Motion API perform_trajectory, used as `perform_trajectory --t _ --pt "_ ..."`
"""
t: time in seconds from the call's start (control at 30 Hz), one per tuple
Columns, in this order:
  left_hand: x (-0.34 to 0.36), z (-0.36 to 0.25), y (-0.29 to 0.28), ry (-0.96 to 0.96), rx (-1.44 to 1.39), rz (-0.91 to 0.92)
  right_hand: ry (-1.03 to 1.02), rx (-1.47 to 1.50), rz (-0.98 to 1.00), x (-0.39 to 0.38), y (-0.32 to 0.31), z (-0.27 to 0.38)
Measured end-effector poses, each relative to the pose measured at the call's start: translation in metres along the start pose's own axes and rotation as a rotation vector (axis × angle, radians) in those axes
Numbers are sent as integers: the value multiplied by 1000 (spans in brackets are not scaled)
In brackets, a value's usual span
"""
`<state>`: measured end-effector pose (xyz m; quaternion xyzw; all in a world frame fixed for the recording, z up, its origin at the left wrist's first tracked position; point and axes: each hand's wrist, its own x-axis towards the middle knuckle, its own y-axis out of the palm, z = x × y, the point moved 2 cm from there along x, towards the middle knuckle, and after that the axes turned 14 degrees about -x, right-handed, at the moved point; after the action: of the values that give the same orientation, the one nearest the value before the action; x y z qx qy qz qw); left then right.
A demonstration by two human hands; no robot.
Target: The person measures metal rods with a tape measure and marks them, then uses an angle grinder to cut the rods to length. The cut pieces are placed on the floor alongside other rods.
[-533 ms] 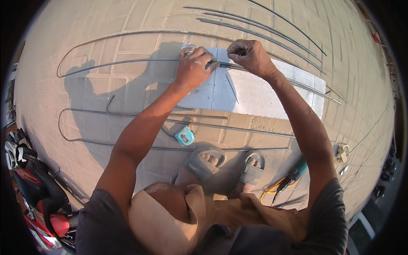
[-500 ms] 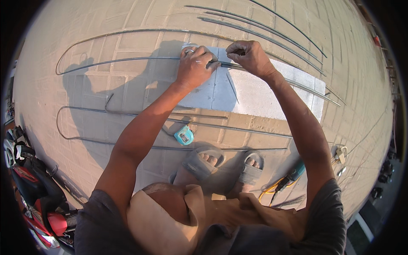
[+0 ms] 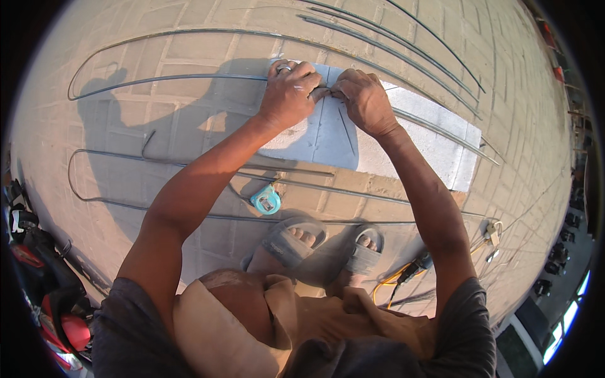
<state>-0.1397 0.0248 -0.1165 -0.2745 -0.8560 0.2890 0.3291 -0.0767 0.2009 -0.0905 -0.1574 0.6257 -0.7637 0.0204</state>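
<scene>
A long thin metal rod point(image 3: 189, 77), bent into a narrow loop at its left end, lies across a pale flat block point(image 3: 409, 148) marked with dark lines. My left hand point(image 3: 291, 91) is closed on the rod near the block's left end, a ring on one finger. Just right of it, my right hand point(image 3: 364, 101) presses its fingers together over the rod, fingertips almost meeting those of the left. Whatever the right fingers pinch is hidden. Beyond the right hand, rod lengths run on over the block's right end.
Several straight rods point(image 3: 391, 47) lie beyond the block. Nearer me are another bent rod point(image 3: 110, 152), a teal tape measure point(image 3: 266, 200) and my sandalled feet point(image 3: 296, 240). A corded power tool point(image 3: 413, 269) rests by my right arm. A motorcycle point(image 3: 50, 286) stands at left.
My right hand has come down and left from above the rod to beside my left fingertips. The left hand keeps its hold. The whole view has shifted slightly.
</scene>
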Motion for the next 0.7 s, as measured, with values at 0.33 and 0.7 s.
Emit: perform_trajectory --t 0.33,0.7 --pt "-1 -1 -1 -23 -3 37 215 149 27 5 10 2" --pt "1 -1 -1 -40 21 29 233 233 76 17 -4 -6"
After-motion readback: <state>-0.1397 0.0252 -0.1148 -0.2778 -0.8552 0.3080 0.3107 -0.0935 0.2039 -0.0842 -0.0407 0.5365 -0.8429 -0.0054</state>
